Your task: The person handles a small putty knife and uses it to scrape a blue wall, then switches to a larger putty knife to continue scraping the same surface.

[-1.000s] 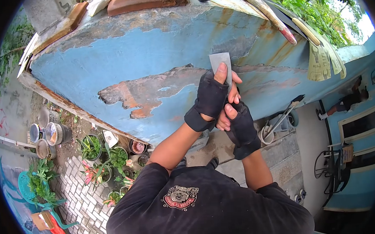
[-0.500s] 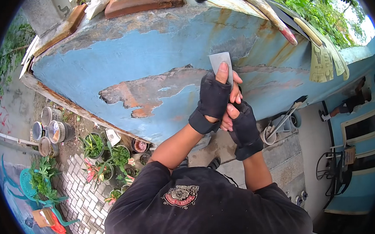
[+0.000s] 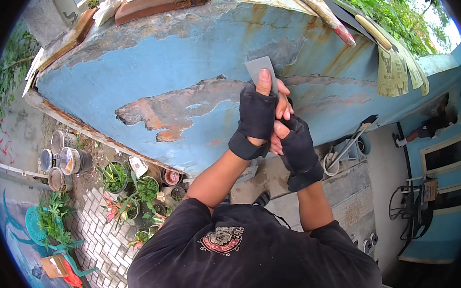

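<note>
A flat grey scraper blade [image 3: 260,65] lies against the peeling blue wall [image 3: 183,57], beside a bare grey patch. My left hand [image 3: 260,108], in a black fingerless glove, is closed on the scraper, its thumb pressed flat along the blade. Just below it, my right hand [image 3: 296,145], gloved the same way, is closed with its fingers curled in line with the blade; they touch the left hand's fingers. The scraper's handle is hidden inside the hands. Left of the blade, a long strip of paint [image 3: 175,108] has come off, showing grey and reddish plaster.
On the wall's top lie a brush-like stick with a red tip [image 3: 342,34], a wooden-handled tool [image 3: 374,32], hanging sandpaper sheets [image 3: 392,73] and a terracotta block [image 3: 158,6]. Below stand potted plants [image 3: 149,188], several buckets [image 3: 73,160] and a pail [image 3: 332,164]. Another person [image 3: 432,126] is at far right.
Both hands and the scraper have shifted slightly left and up in the view. The wall has shifted left and up too, so the camera has moved. The grip looks the same.
</note>
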A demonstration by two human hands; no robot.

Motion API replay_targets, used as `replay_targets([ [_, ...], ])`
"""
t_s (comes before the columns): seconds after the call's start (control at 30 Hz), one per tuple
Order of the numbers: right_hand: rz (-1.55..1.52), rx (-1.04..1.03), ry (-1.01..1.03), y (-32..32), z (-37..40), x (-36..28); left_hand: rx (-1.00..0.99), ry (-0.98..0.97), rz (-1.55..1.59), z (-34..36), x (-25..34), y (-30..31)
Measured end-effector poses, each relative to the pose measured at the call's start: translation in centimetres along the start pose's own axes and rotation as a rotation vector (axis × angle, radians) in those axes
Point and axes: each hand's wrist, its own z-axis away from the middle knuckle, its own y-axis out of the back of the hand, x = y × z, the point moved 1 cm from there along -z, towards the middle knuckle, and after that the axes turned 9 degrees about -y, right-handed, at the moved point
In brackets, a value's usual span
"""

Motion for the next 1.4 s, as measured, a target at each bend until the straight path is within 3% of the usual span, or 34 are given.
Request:
replay_targets([
  [0.07,0.057,0.043,0.0,-0.2,0.9,0.2,-0.009,0.075,0.02,0.7,0.0,-0.1],
  [0.23,0.027,-0.006,0.005,0.2,-0.2,0.1,0.011,-0.032,-0.003,0.0,-0.1,-0.1],
  [0.4,0.109,0.01,0.017,-0.6,0.4,-0.8,0.019,-0.007,-0.002,0.2,-0.2,-0.7],
  [0.5,0.161,-0.044,0.028,-1.6,-1.1,-1.3,0.014,-0.169,-0.014,-0.9,1.9,-0.1],
  [0.63,0.117,-0.027,-0.011,-1.8,0.5,-1.2,0.016,-0.019,0.058,0.3,1.9,-0.6],
  [1.07,0.005,0.045,-0.043,-0.3,1.3,1.0,-0.019,0.074,-0.011,1.3,-0.2,0.4],
  [1.2,0.038,-0.045,-0.078,1.2,3.2,0.8,-0.223,0.132,-0.107,3.0,-0.7,1.7],
  [1.3,-0.042,-0.035,0.031,1.7,5.2,-0.4,-0.443,0.198,-0.029,4.3,-1.2,3.7],
  [1.4,0.02,0.054,0.125,2.1,6.5,-0.8,-0.396,0.33,-0.122,5.9,-1.3,4.5],
])
